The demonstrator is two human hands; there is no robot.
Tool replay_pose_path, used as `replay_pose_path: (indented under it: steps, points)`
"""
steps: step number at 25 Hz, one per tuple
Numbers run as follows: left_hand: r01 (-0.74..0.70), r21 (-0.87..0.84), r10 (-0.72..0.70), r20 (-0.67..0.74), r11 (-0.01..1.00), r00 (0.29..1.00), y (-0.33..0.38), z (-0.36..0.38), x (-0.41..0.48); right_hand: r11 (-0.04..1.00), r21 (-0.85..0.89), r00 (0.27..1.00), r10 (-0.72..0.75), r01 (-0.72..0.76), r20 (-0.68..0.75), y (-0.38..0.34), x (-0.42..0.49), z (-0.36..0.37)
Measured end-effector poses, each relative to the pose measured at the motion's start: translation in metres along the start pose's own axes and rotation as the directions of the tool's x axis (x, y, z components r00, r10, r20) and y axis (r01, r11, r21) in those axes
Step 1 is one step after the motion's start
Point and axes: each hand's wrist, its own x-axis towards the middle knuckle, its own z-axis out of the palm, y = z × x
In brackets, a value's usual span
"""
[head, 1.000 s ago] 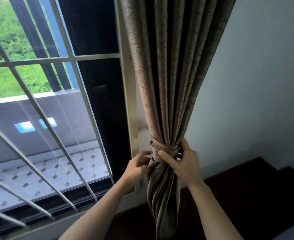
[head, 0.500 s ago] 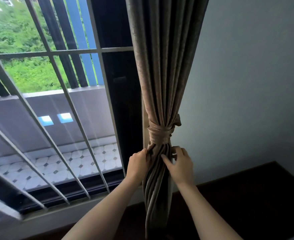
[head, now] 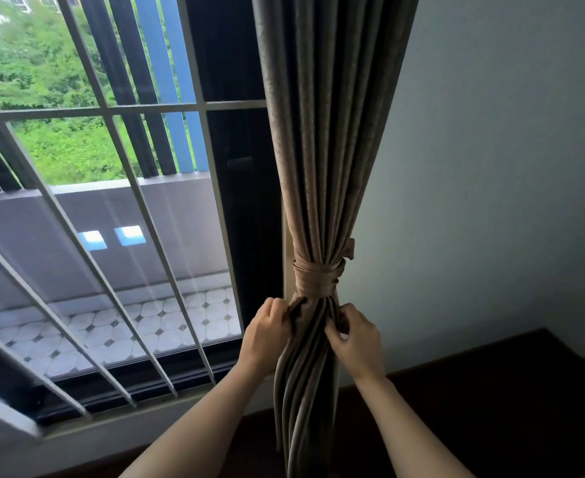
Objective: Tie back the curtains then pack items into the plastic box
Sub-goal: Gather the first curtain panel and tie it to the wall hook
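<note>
Closest to the camera, the person's two hands meet on the curtain (head: 322,150) just below its tie. The left hand (head: 267,336) grips the bundle's left edge, fingers curled into the folds. The right hand (head: 356,343) pinches the folds on the right edge, thumb and fingers closed on the cloth. Both sit at about the same height, with the gathered fabric between them.

The curtain is a heavy brownish-taupe cloth with a faint crinkled sheen, hanging against the window frame (head: 286,243) on its right side. Below the hands it falls in tight, rope-like pleats that run out of view at the bottom edge. Just above the hands a tie band (head: 317,279) of the same fabric wraps the bundle, cinching it to a narrow waist. A short loose end (head: 349,248) sticks up at the band's right side. Above the band the pleats fan wider toward the top, light ridges alternating with deep dark folds.

Right of the curtain stands a plain pale wall (head: 491,167), with a dark floor (head: 491,391) at its foot. To the left, white grille bars (head: 125,109) cross the glass. Beyond them lie pale octagonal balcony tiles (head: 146,326) and a low grey parapet (head: 129,208), then dark and blue vertical slats (head: 167,81), and farthest off, green foliage (head: 42,98).
</note>
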Motion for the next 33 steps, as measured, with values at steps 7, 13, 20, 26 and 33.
replay_pose_path:
  steps: [7, 13, 20, 26, 33]
  points:
    - [-0.168, -0.016, 0.168, 0.038, 0.986, 0.985, 0.006, 0.007, -0.008, 0.996, 0.087, 1.0, -0.013, 0.016, -0.025, 0.009, -0.003, -0.004]
    - [-0.026, 0.092, 0.021, 0.048, 0.995, 0.999, 0.006, 0.005, -0.004, 0.989, -0.118, 0.986, -0.104, 0.088, -0.131, -0.003, 0.021, 0.009]
    - [-0.1, 0.043, 0.087, 0.233, 0.994, 0.969, -0.002, -0.01, 0.003, 0.991, -0.121, 0.993, -0.063, 0.051, -0.095, 0.003, 0.018, 0.011]
    - [0.287, -0.117, -0.261, 0.2, 0.951, 0.944, -0.016, -0.001, 0.002, 0.996, -0.082, 0.986, -0.053, 0.041, -0.155, -0.004, 0.004, 0.007]
    - [0.18, -0.068, -0.148, 0.332, 0.981, 0.931, -0.015, 0.015, -0.008, 0.975, -0.18, 0.99, 0.136, -0.128, 0.03, -0.018, 0.007, 0.016]
